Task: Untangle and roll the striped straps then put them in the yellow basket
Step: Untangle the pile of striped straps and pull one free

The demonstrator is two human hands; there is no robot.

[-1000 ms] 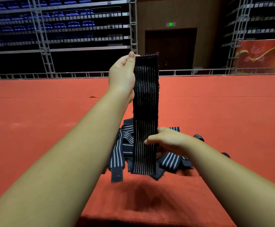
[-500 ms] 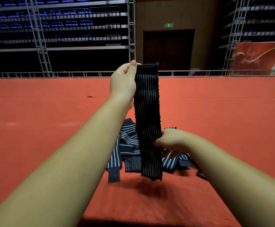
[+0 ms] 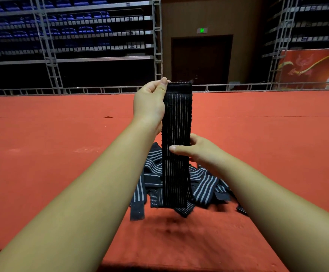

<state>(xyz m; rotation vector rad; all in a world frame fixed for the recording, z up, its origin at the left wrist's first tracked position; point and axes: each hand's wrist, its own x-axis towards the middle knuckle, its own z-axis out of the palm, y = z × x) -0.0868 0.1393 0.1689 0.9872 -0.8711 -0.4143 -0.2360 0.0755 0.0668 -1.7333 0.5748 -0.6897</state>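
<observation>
Fingers and thumb of the left hand [image 3: 150, 105] curl to pinch the top left corner of a black ribbed elastic strap [image 3: 176, 169], a long flat band with thin pale lengthwise stripes that hangs upright over the red carpet [image 3: 42, 154]. The right hand [image 3: 198, 151] grips the band at mid-length, thumb laid across its front, fingers wrapped behind and mostly hidden. Below lies a tangled heap of dark straps [image 3: 204, 187] with broader white stripes, partly covered by the hanging band and the right forearm, so their number is unclear.
</observation>
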